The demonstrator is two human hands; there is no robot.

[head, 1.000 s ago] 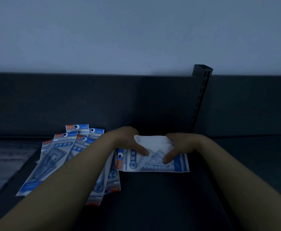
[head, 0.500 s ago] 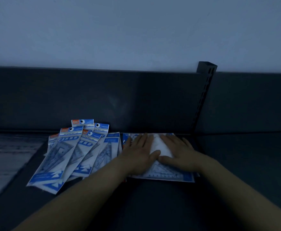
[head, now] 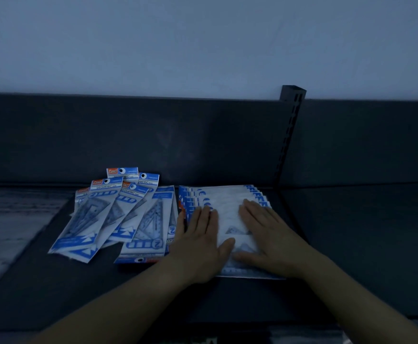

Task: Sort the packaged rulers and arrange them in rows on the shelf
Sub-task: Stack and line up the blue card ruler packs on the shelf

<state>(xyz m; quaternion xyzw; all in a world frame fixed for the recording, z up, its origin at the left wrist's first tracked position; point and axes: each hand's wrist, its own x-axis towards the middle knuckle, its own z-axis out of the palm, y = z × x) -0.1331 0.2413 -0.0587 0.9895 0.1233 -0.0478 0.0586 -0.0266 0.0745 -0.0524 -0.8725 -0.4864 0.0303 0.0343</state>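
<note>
Both hands lie flat, fingers spread, gripping nothing: the left hand (head: 203,242) and right hand (head: 268,239) press side by side on a stack (head: 227,202) of packaged rulers at the shelf's (head: 352,244) centre, staggered edges showing at 12 o'clock. At 9 o'clock of the stack a loose fan of packs (head: 108,214) sprawls, headers reading "GEOMETRIC" (smaller print too blurred); a large "2" marks one. A slotted post (head: 291,125) stands at 1 o'clock.

"GEOMETRIC" on ruler packet header (head: 105,188), "2" on packet foot (head: 158,243)
</note>
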